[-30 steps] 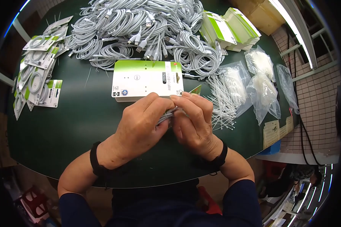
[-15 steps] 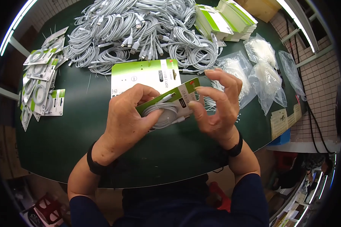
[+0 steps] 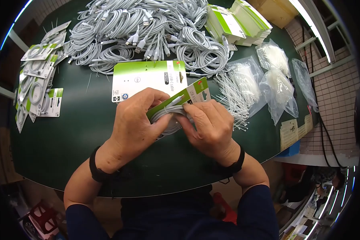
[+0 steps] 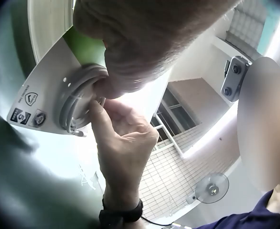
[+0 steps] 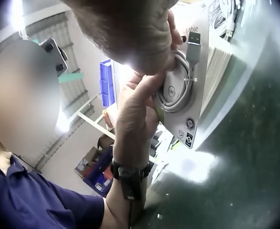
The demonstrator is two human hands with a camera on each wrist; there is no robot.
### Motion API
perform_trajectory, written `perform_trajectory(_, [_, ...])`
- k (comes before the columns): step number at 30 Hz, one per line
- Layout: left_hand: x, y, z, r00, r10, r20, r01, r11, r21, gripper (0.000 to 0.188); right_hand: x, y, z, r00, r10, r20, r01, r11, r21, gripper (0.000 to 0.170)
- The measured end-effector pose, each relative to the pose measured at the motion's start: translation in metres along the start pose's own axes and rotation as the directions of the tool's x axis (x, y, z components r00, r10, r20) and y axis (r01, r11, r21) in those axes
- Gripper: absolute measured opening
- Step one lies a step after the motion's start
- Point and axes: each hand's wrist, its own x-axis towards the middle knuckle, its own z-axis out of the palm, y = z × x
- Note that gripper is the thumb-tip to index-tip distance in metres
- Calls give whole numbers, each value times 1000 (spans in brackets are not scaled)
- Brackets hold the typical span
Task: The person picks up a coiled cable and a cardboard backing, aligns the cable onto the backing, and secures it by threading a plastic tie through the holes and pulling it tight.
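Observation:
A green-and-white cardboard packaging card [image 3: 202, 85] is tilted up over the table, with a coiled grey USB cable [image 5: 184, 98] lying against its face. A small white tie crosses the coil below the USB plug [image 5: 193, 47]. My left hand [image 3: 134, 118] grips the card by its left part, thumb across the coil. From the right, my right hand [image 3: 213, 127] pinches the cable at the coil with thumb and forefinger, partly covering the card's print. Right behind the hands lies a stack of similar cards [image 3: 126, 82].
A large heap of coiled grey cables [image 3: 136, 28] fills the back of the table. Finished-looking carded cables [image 3: 38, 74] pile at the left. Card stacks [image 3: 244, 24] stand back right, near loose white cable ties [image 3: 232, 102] and bags of ties [image 3: 278, 88].
A second ago both hands were together over the cable. The card then turned face-up in the left hand while the right hand lifted away, fingers spread; now the right hand is back, pinching at the coil.

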Motion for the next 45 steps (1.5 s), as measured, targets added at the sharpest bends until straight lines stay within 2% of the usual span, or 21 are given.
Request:
perform_trajectory(3, [-3,-4,4,1000,29,-2,-29,999,16,27,-6,-3,5,999,-21,28,23,998,-62,28])
perform_trajectory(8, [-6,-1,5,995,94,19,-95,992,86,28,-5,-7,3,998,-30,46,33,997,-64,24])
perform_trajectory(12, [-5,0,3,989,144,22,-145,979,140,28,-5,-10,1,997,22,68,-21,1000,-9,33])
perform_trajectory(14, [-4,0,-2,988,155,21,-157,974,161,27,-2,-9,-9,987,88,133,-96,994,54,35])
perform_trajectory(16, [-2,2,-7,981,169,97,-186,958,217,29,3,-6,-24,978,117,172,-134,987,87,36])
perform_trajectory(18, [-1,4,-9,975,170,142,-201,951,237,29,13,-4,-43,999,20,38,-28,976,218,46])
perform_trajectory(21, [1,7,-7,928,297,224,-347,910,229,33,36,-12,-40,998,-36,53,25,981,195,54])
perform_trajectory(23, [3,10,-4,912,349,215,-396,885,243,33,38,-14,-36,996,-76,52,65,981,183,58])
perform_trajectory(25, [4,12,-2,876,441,195,-481,831,280,34,28,-16,-28,981,-25,191,-21,972,234,65])
perform_trajectory(26, [4,12,-2,875,444,192,-483,827,289,34,25,-17,-26,966,-7,259,-61,965,256,68])
perform_trajectory(27, [5,11,-2,858,497,126,-511,804,304,39,25,-16,-26,968,-15,251,-52,964,259,68])
perform_trajectory(29, [6,11,-3,800,600,3,-566,754,332,49,22,-11,-33,958,108,266,-187,937,295,69])
perform_trajectory(30, [8,12,-4,795,607,6,-573,748,336,49,21,-10,-34,946,170,275,-255,916,310,70])
perform_trajectory(31, [9,15,-5,851,521,-62,-472,812,343,56,20,-10,-35,949,169,267,-250,918,308,70])
perform_trajectory(33, [12,20,-5,922,332,-202,-254,908,332,70,19,-10,-37,895,338,292,-434,812,389,63])
perform_trajectory(34, [11,21,-4,918,340,-205,-261,906,334,70,19,-9,-37,855,413,312,-515,743,427,60])
perform_trajectory(37, [2,18,5,978,-46,-204,55,998,38,86,8,-4,-24,862,417,288,-507,718,477,56])
perform_trajectory(39, [-3,15,7,975,17,-220,-3,998,65,85,5,-7,-20,863,421,278,-505,703,500,54])
perform_trajectory(41, [-5,10,10,958,139,-250,-112,987,118,82,6,-10,-18,826,481,294,-545,547,635,54])
perform_trajectory(42, [-5,6,12,958,140,-252,-113,987,117,82,6,-11,-17,805,508,308,-555,460,693,54])
perform_trajectory(45, [-3,-5,18,950,55,-308,-123,971,-207,74,3,-14,-14,812,489,319,-541,425,726,57])
